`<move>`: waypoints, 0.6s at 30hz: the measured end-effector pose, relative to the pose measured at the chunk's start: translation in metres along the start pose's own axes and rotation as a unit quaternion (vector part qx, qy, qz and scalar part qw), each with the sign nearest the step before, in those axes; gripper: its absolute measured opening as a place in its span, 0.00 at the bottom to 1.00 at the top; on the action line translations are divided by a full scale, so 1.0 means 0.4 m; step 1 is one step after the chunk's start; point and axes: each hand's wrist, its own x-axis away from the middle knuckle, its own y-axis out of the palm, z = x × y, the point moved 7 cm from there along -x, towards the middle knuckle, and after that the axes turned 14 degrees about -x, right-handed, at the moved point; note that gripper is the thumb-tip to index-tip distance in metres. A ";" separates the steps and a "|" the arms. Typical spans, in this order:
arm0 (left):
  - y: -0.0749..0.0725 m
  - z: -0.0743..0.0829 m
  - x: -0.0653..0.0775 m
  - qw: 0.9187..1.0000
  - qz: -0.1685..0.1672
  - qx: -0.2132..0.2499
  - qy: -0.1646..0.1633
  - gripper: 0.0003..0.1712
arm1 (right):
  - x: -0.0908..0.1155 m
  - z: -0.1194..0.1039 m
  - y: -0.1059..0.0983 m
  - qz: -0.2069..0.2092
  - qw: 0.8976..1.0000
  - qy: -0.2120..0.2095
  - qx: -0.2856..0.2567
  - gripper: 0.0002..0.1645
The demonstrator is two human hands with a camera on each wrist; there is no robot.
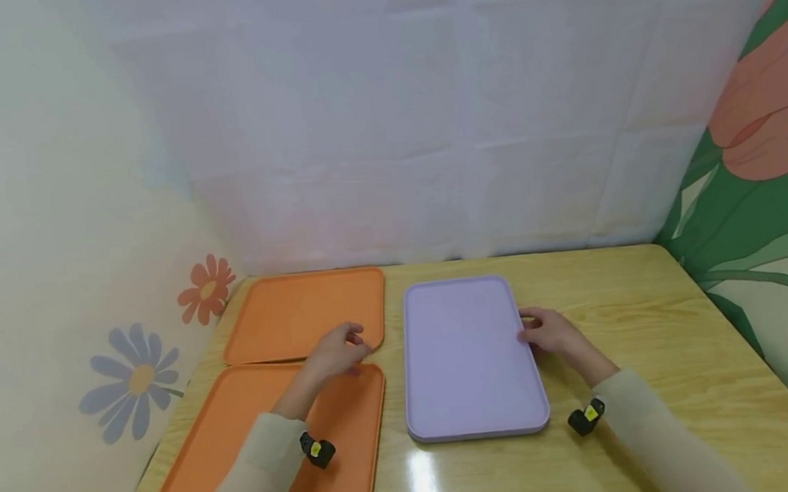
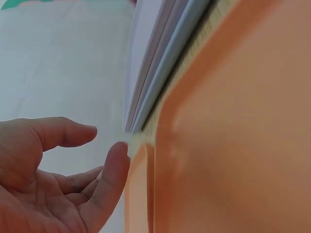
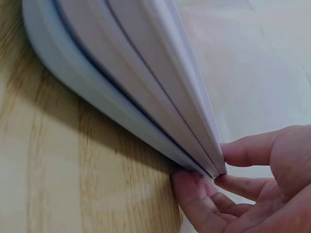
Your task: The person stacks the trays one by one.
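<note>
A stack of trays lies on the table, a purple tray [image 1: 472,355] uppermost and a pale bluish tray [image 3: 87,90] at the bottom. My right hand [image 1: 549,331] is at the stack's right edge. In the right wrist view its thumb [image 3: 250,149] lies on the top rim and the forefinger is at the edge below, pinching the upper purple tray; the other fingers are lower, beside the bottom tray. My left hand [image 1: 338,350] holds nothing, fingers loosely bent, above the near orange tray [image 1: 344,463] and left of the stack.
A far orange tray [image 1: 309,309] lies against the near one on the left of the wooden table [image 1: 616,284]. A white cloth [image 1: 426,122] hangs behind the table. Walls with painted flowers [image 1: 141,379] stand at both sides.
</note>
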 end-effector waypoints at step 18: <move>-0.247 -0.190 0.107 0.985 0.065 -0.152 -0.041 0.35 | -0.009 0.035 -0.003 -0.037 0.992 0.053 -0.109 0.38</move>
